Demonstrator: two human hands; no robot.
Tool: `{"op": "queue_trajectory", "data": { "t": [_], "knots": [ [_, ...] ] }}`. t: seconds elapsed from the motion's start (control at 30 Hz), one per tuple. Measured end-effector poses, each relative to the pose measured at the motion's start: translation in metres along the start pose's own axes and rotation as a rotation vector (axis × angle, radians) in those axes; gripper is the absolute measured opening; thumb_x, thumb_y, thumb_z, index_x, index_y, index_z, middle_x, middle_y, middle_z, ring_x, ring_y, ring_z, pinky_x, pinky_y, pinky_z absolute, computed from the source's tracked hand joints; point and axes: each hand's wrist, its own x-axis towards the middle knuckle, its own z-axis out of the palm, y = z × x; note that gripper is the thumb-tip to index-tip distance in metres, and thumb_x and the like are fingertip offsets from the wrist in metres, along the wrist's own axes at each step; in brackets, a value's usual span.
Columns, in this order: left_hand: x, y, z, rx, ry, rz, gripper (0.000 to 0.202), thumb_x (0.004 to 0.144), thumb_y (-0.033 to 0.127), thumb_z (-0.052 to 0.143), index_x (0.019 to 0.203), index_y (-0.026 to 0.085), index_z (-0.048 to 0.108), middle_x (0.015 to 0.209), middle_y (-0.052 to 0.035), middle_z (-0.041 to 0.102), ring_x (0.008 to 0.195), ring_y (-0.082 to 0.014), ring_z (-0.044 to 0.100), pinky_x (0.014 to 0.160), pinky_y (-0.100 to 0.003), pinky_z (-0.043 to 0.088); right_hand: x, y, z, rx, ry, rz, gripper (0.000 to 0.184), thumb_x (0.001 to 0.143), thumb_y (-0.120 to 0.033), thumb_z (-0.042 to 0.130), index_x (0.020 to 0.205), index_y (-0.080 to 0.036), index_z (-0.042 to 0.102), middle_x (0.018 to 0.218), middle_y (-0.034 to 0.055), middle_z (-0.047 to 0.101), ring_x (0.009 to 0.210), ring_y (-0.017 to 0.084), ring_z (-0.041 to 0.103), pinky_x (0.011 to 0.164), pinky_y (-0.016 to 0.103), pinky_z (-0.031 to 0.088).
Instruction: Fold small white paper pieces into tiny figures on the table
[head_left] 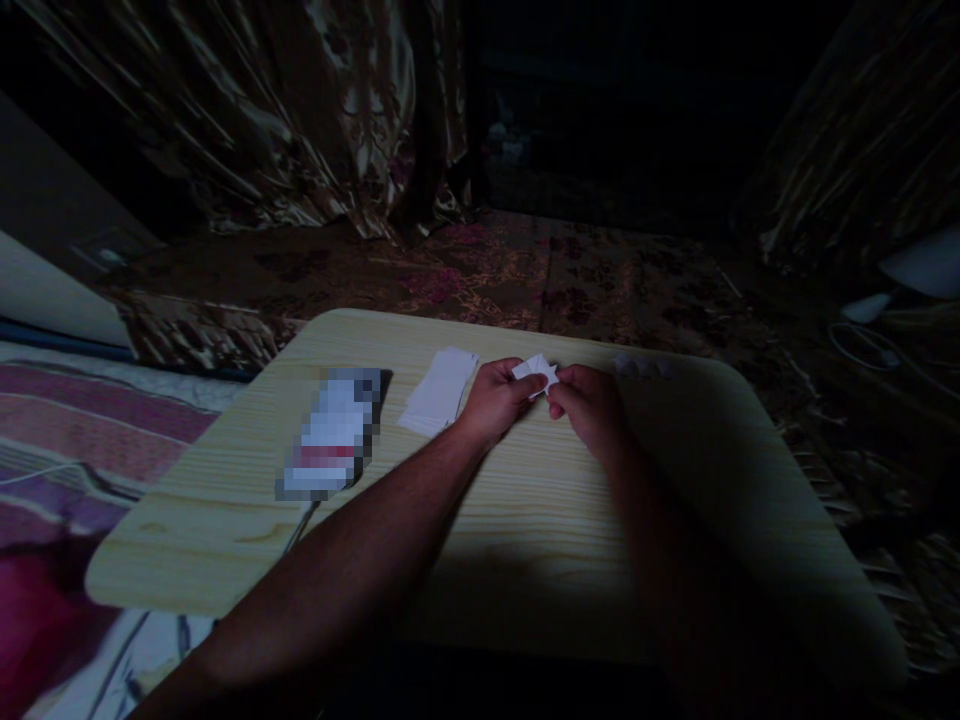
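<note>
A small folded piece of white paper is held between both hands above the wooden table. My left hand is closed on its left side, with the thumb lying across the paper. At its right edge, my right hand pinches the paper between thumb and fingers. Just left of my left hand lies a stack of white paper sheets, slightly fanned out. Beyond my right hand, several small folded white paper pieces sit in a row in dim light.
A pixelated device with a cable lies on the table's left part. A striped bed cover is at the left. Behind the table runs a patterned cloth-covered ledge under a curtain. A white lamp-like object stands at the right.
</note>
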Motion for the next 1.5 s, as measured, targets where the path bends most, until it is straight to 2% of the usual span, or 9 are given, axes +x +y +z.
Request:
{"op": "queue_trajectory", "data": {
  "t": [0.37, 0.53, 0.7, 0.93, 1.1, 1.33, 1.5],
  "knots": [
    [0.001, -0.004, -0.001, 0.078, -0.032, -0.02, 0.034, 0.065, 0.038, 0.081, 0.065, 0.016, 0.055, 0.052, 0.0038, 0.051, 0.044, -0.0061, 0.038, 0.045, -0.024, 0.022, -0.001, -0.007, -0.004, -0.05, 0.026, -0.013, 0.012, 0.07, -0.027, 0.057, 0.06, -0.02, 0.057, 0.049, -0.003, 0.057, 0.046, 0.011, 0.046, 0.048, 0.026, 0.03],
    [0.002, -0.004, -0.002, 0.031, 0.023, 0.004, 0.032, 0.072, 0.043, 0.076, 0.07, 0.016, 0.06, 0.051, 0.0032, 0.052, 0.044, -0.007, 0.041, 0.045, -0.023, 0.023, -0.001, -0.008, -0.005, -0.039, 0.046, 0.02, 0.012, 0.069, -0.026, 0.056, 0.06, -0.019, 0.058, 0.049, -0.0034, 0.056, 0.046, 0.011, 0.044, 0.047, 0.026, 0.029],
    [0.004, -0.006, -0.003, 0.005, 0.06, 0.033, 0.028, 0.074, 0.038, 0.074, 0.067, 0.016, 0.059, 0.05, 0.0027, 0.052, 0.043, -0.0078, 0.042, 0.044, -0.023, 0.026, 0.0, -0.007, -0.004, -0.003, 0.034, 0.048, 0.011, 0.07, -0.028, 0.057, 0.063, -0.019, 0.059, 0.05, -0.0034, 0.058, 0.046, 0.011, 0.044, 0.047, 0.025, 0.029],
    [0.004, -0.007, -0.003, 0.031, 0.05, 0.024, 0.028, 0.073, 0.038, 0.074, 0.063, 0.016, 0.059, 0.049, 0.002, 0.053, 0.043, -0.0076, 0.042, 0.045, -0.023, 0.027, 0.0, -0.004, -0.004, -0.06, 0.043, -0.022, 0.012, 0.07, -0.026, 0.056, 0.059, -0.02, 0.054, 0.047, -0.0043, 0.055, 0.045, 0.01, 0.043, 0.045, 0.025, 0.027],
    [0.004, -0.008, -0.004, 0.014, 0.052, 0.021, 0.028, 0.072, 0.037, 0.074, 0.063, 0.016, 0.058, 0.049, 0.0026, 0.052, 0.043, -0.0075, 0.042, 0.046, -0.023, 0.027, 0.0, -0.005, -0.003, -0.057, 0.038, -0.001, 0.014, 0.071, -0.029, 0.056, 0.06, -0.02, 0.055, 0.051, -0.0027, 0.059, 0.047, 0.011, 0.047, 0.047, 0.025, 0.03],
    [0.005, -0.01, -0.004, 0.025, 0.024, 0.043, 0.027, 0.075, 0.036, 0.073, 0.064, 0.016, 0.059, 0.052, 0.0019, 0.053, 0.045, -0.0074, 0.042, 0.046, -0.024, 0.027, 0.0, -0.004, -0.002, -0.08, 0.041, -0.025, 0.014, 0.072, -0.028, 0.055, 0.06, -0.02, 0.055, 0.051, -0.0028, 0.058, 0.048, 0.012, 0.049, 0.047, 0.025, 0.031],
    [0.004, -0.008, -0.003, -0.002, 0.027, 0.012, 0.028, 0.072, 0.037, 0.075, 0.063, 0.016, 0.059, 0.05, 0.0027, 0.051, 0.044, -0.0071, 0.041, 0.045, -0.024, 0.025, 0.0, -0.002, -0.002, -0.084, 0.039, -0.044, 0.014, 0.073, -0.027, 0.055, 0.062, -0.019, 0.058, 0.053, -0.002, 0.061, 0.05, 0.012, 0.052, 0.049, 0.024, 0.035]
  ]
}}
